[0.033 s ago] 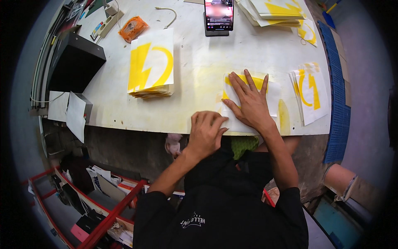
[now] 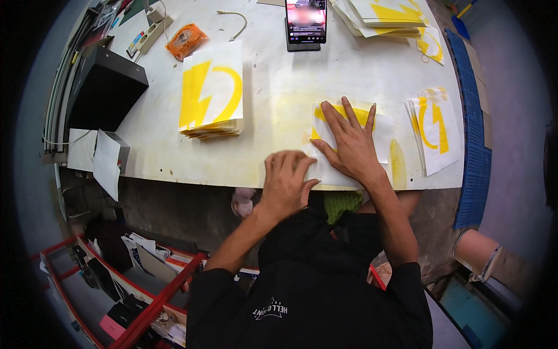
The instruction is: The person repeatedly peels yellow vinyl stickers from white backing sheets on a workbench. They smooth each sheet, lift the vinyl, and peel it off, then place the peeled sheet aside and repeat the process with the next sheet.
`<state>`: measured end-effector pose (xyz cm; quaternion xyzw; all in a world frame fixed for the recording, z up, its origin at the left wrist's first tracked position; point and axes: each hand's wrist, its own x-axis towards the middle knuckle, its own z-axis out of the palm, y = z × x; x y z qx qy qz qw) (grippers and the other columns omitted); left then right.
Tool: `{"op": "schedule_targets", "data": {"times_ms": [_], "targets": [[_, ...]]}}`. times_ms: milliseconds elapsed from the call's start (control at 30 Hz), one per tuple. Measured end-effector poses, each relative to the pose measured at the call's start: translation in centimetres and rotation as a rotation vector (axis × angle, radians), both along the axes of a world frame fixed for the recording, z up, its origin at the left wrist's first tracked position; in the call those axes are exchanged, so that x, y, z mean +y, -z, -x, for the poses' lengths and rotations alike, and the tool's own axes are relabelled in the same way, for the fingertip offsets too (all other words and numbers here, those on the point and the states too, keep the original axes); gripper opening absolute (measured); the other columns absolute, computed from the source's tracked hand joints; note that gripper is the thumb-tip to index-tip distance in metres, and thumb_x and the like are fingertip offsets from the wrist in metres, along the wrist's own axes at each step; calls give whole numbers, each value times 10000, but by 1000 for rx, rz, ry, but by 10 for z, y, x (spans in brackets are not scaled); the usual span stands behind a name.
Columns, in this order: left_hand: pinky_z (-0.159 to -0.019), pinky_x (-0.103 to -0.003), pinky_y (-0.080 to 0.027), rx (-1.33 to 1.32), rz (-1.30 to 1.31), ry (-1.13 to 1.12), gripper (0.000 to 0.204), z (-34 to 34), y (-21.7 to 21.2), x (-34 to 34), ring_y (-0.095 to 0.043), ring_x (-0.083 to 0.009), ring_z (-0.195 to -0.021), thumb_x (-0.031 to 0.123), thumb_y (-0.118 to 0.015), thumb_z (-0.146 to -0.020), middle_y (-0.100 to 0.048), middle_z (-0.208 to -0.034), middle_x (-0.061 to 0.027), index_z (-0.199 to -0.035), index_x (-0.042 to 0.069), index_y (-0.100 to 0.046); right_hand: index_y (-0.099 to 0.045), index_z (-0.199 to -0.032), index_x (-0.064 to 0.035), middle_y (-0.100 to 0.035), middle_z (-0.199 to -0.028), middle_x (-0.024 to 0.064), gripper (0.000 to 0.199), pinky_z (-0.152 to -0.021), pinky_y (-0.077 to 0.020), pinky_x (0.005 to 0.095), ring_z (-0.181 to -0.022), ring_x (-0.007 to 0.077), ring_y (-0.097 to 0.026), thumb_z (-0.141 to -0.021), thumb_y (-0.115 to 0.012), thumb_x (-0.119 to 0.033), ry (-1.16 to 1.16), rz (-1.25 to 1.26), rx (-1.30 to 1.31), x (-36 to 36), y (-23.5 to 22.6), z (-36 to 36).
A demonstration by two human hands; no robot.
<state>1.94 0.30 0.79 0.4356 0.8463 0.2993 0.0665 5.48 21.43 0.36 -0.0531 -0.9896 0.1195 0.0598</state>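
A white paper sheet or bag with yellow print (image 2: 323, 130) lies near the table's front edge. My right hand (image 2: 350, 144) presses flat on it, fingers spread, hiding much of the print. At the paper's lower left edge is my left hand (image 2: 286, 179), its fingers bent and its thumb apart from the index finger. Thumb and index tip touch or nearly touch the edge, and I see no grip on it. A stack of similar yellow-printed papers (image 2: 210, 93) lies to the left, and a smaller fanned stack (image 2: 433, 131) to the right.
On the white table (image 2: 273, 93) a phone (image 2: 306, 23) stands at the back. More printed papers (image 2: 381, 14) are piled at the far right. An orange packet (image 2: 186, 41), a power strip (image 2: 152, 34) and a black box (image 2: 107, 84) occupy the left. A red-framed shelf (image 2: 160, 302) stands below left.
My left hand has shifted slightly left and up, its fingers a little more raised. My right hand and the paper stay in place.
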Motion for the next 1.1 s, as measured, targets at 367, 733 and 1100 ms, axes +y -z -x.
{"op": "schedule_targets", "data": {"times_ms": [367, 733, 1100], "targets": [[-1243, -708, -38, 179, 418, 262, 1549, 75, -22, 36, -153, -443, -1590, 823, -840, -441, -245, -1697, -224, -1594, -61, -306, -345, -1620, -70, -529, -1562, 56, 852, -1183, 34, 794, -1578, 331, -264, -963, -632, -531, -31, 29, -19, -4, -8, 12], [-1253, -699, -33, 316, 696, 305, 1517, 68, -46, 55, -271, -429, -1556, 831, -824, -463, -317, -1653, -273, -1554, -110, -351, -421, -1573, -51, -503, -1588, 86, 606, -1179, 58, 785, -1583, 375, -239, -1065, -499, -371, 282, -54, -18, 60, -3, -49], [-1233, -729, -26, 318, 736, 272, 1561, 63, -44, 56, -249, -429, -1567, 854, -815, -461, -283, -1673, -261, -1585, -99, -300, -542, -1538, -223, -325, -1704, 112, 616, -1139, 72, 824, -1597, 423, -180, -985, -636, -478, 235, -34, -28, -51, 14, -138]]}}
